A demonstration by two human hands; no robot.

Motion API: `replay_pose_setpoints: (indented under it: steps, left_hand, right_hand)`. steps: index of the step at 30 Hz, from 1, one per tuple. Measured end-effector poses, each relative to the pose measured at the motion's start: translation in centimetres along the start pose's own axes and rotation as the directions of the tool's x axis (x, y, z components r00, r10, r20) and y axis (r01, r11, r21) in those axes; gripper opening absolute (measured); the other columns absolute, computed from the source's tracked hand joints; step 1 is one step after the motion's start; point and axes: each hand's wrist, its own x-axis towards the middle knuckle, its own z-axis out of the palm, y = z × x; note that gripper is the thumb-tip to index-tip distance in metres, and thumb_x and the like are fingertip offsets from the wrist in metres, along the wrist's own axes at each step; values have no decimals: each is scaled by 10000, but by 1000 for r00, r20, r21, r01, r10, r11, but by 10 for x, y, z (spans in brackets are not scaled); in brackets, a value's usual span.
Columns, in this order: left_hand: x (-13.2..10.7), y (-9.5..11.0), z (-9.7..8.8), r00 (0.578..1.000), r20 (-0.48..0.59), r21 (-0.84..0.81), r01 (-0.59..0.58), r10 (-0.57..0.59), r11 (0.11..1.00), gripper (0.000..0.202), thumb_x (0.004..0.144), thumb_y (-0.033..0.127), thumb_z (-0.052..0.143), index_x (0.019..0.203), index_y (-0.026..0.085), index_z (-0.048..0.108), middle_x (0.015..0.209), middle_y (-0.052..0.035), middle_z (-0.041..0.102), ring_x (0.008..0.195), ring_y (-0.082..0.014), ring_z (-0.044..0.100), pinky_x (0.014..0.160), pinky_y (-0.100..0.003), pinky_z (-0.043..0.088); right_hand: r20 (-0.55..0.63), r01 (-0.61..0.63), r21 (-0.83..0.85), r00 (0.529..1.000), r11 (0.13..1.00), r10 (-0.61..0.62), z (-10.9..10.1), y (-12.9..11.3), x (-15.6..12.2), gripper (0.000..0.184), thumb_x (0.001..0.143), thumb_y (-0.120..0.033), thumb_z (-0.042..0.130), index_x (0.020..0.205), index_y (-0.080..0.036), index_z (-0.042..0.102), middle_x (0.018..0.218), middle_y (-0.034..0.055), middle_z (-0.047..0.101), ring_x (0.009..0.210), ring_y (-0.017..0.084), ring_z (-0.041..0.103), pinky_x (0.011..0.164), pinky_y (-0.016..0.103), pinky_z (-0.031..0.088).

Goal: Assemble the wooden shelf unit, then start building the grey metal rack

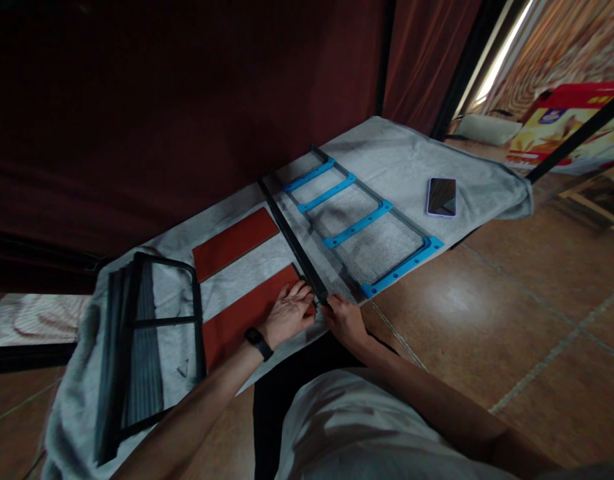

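Tiled floor, grey cloth spread over it, dark red curtain behind.

Step in hand, as I read it: seating the near end of the black rail against the corner of the near red panel.
- Left hand: flat on that panel, fingers spread, tips touching the rail.
- Right hand: fingers curled around the rail's near end, pinching it.
- The rail runs diagonally away, between the far red panel and the blue-barred frame.

Next move calls for holding the panel still and keeping the rail parallel to its edge.

Room: the blue-barred frame lies just beside the rail on the right, so it's tight there. The cloth's edge is right at the hands. The black frame stack and phone are well apart.
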Motion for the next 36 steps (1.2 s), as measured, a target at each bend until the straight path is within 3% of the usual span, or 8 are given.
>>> replay_pose_setpoints:
  steps: [8, 12, 16, 22, 26, 29, 36]
  left_hand:
    - [2, -2, 8, 998, -55, 2, -23, 23, 1000, 324, 855, 293, 601, 1150, 161, 627, 1278, -128, 608, 1338, -293, 457, 1215, -503, 234]
    - [2, -1, 9, 996, -85, -4, -21, 21, 1000, 314, 853, 295, 611, 1130, 147, 607, 1200, -132, 611, 1269, -286, 505, 1218, -495, 254]
    - [3, -2, 13, 994, -107, -67, -6, -1, 998, 310, 851, 291, 620, 1126, 157, 571, 1192, -125, 590, 1263, -287, 508, 1207, -511, 291]
    - [0, -5, 22, 983, -174, -213, 12, -50, 977, 396, 830, 275, 648, 1186, 201, 493, 1214, -96, 566, 1279, -277, 505, 1205, -540, 303]
    - [-2, -6, 26, 976, -212, -280, -5, -57, 960, 501, 816, 241, 654, 1273, 229, 450, 1232, -86, 559, 1283, -269, 508, 1211, -542, 298]
    - [-2, -5, 28, 972, -223, -298, 7, -77, 954, 561, 812, 229, 655, 1329, 234, 435, 1285, -97, 543, 1317, -280, 486, 1211, -549, 302]
    - [-4, -3, 35, 972, -215, -312, 26, -97, 950, 500, 824, 184, 624, 1307, 221, 498, 1342, -101, 540, 1364, -280, 444, 1215, -542, 303]
  right_hand:
    - [-56, 53, 217, 998, 975, -41, 8, 7, 0, 138, 936, -198, 544, 988, -182, 671, 903, 75, 691, 771, 186, 643, 699, 274, 474]
    - [-67, 99, 377, 995, 921, -79, 9, 11, 1, 295, 900, -101, 443, 1045, -169, 690, 928, 83, 692, 823, 183, 651, 759, 284, 498]
    - [-102, 1, 515, 993, 857, 60, 16, 18, 4, 288, 875, -153, 458, 984, -187, 722, 927, 73, 726, 858, 198, 663, 816, 326, 515]
    - [-56, -129, 678, 973, 723, 225, 25, 27, 11, 190, 798, -330, 580, 831, -196, 710, 866, 48, 733, 838, 206, 663, 826, 343, 522]
    - [-24, -156, 713, 969, 683, 247, 27, 30, 13, 226, 778, -402, 602, 803, -197, 694, 815, 38, 717, 797, 203, 652, 778, 331, 519]
    - [-9, -186, 686, 965, 703, 263, 30, 31, 13, 250, 796, -434, 594, 780, -200, 682, 763, 28, 699, 755, 198, 632, 729, 319, 505]
    - [-39, -237, 622, 942, 746, 332, 36, 23, 11, 270, 869, -449, 519, 730, -222, 563, 671, 1, 625, 632, 168, 569, 606, 294, 461]
